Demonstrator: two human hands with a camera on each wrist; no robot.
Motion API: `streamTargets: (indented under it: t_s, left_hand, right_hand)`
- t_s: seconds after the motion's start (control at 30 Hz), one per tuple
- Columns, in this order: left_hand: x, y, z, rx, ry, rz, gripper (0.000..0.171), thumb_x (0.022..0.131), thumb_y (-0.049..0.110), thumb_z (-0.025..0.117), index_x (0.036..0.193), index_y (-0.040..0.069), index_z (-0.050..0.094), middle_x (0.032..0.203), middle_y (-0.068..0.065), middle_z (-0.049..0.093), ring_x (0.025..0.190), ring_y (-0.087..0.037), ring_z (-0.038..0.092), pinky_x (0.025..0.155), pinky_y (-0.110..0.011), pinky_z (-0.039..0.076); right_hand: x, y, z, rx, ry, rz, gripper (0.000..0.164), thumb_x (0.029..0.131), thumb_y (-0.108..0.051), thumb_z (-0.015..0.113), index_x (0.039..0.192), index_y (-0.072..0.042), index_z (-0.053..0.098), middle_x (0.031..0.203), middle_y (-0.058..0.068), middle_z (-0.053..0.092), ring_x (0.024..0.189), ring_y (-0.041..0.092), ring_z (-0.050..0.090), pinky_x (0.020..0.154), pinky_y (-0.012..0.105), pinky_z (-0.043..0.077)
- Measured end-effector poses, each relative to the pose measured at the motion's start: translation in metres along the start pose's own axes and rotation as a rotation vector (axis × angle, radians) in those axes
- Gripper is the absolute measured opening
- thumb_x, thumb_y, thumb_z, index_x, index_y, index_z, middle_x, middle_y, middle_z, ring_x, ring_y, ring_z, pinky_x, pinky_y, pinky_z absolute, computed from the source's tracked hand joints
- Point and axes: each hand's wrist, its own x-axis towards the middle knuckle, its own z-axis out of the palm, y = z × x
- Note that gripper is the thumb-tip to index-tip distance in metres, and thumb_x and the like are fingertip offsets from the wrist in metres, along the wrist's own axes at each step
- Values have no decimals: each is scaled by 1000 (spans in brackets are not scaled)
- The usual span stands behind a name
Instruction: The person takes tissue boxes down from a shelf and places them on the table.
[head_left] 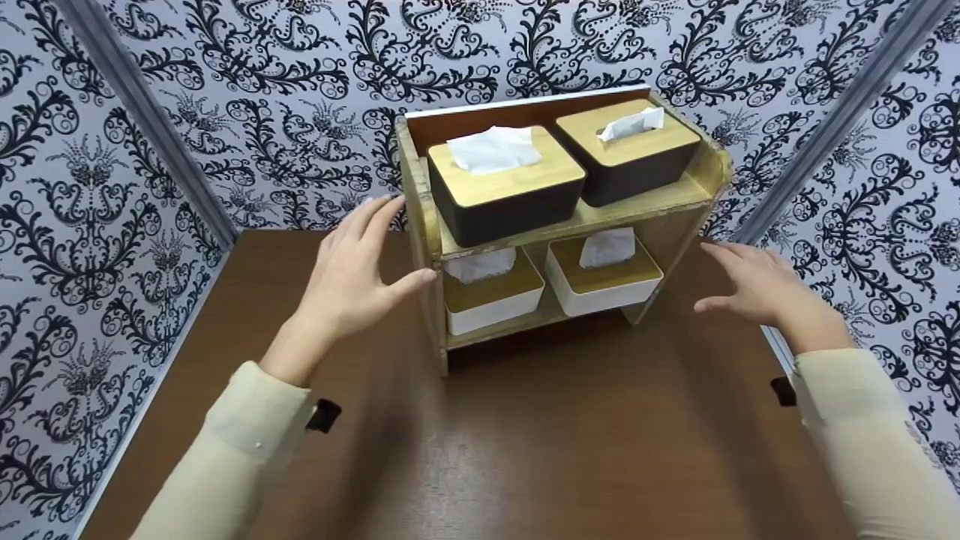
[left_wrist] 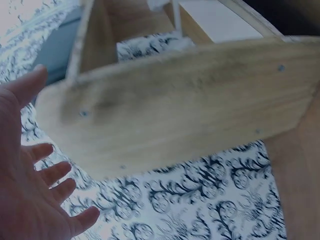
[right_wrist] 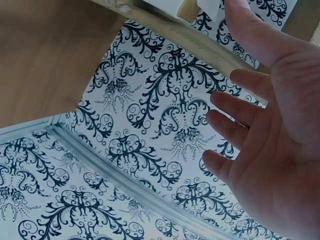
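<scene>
A small two-tier wooden shelf (head_left: 651,212) stands between my hands. My left hand (head_left: 352,274) is beside its left side panel (left_wrist: 175,110), fingers extended and thumb spread, holding nothing. Off the shelf's right side, my right hand (head_left: 757,289) is likewise open and holds nothing; a gap separates it from the wood. On the top tier sit two dark tissue boxes with wooden lids, one on the left (head_left: 517,206) and one on the right (head_left: 637,176). Below them are two white tissue boxes, left (head_left: 495,311) and right (head_left: 611,295). White tissue pokes out of each box.
The shelf stands on a brown wooden tabletop (head_left: 525,450). Behind it and at both sides rise walls (head_left: 285,75) with a black-and-white scroll pattern. Grey strips (head_left: 150,112) run along the wall corners.
</scene>
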Motion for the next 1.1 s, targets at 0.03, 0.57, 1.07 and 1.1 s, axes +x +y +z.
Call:
streamTargets:
  t_s: [0.03, 0.57, 1.07, 1.1]
  left_hand:
    - [2, 4, 0, 6, 19, 18, 91, 81, 58, 69, 153, 19, 30, 158, -7, 30, 147, -31, 27, 118, -58, 23]
    - [24, 26, 27, 117, 126, 66, 89, 80, 38, 79, 152, 15, 32, 160, -2, 31, 149, -23, 24, 120, -47, 25]
    - [38, 6, 20, 229, 101, 5, 88, 82, 50, 72, 153, 22, 29, 160, 2, 29, 149, -24, 24, 117, -53, 25]
    - [40, 5, 19, 246, 99, 5, 89, 81, 52, 72, 153, 22, 29, 160, 2, 30, 149, -24, 24, 117, -53, 26]
  right_hand:
    - [0, -1, -1, -2, 0, -1, 106, 76, -58, 72, 153, -2, 24, 152, 34, 25, 138, 54, 23, 113, 72, 7]
    - [4, -14, -10, 31, -2, 1, 108, 77, -57, 73, 154, -3, 20, 154, 32, 24, 138, 54, 24, 111, 73, 14]
    - [-2, -19, 2, 18, 8, -40, 104, 78, -58, 71, 152, -1, 26, 151, 32, 30, 136, 55, 28, 111, 73, 18]
    - [-3, -19, 2, 19, 8, -37, 103, 78, -57, 71, 152, -1, 26, 152, 32, 29, 136, 56, 28, 111, 72, 18]
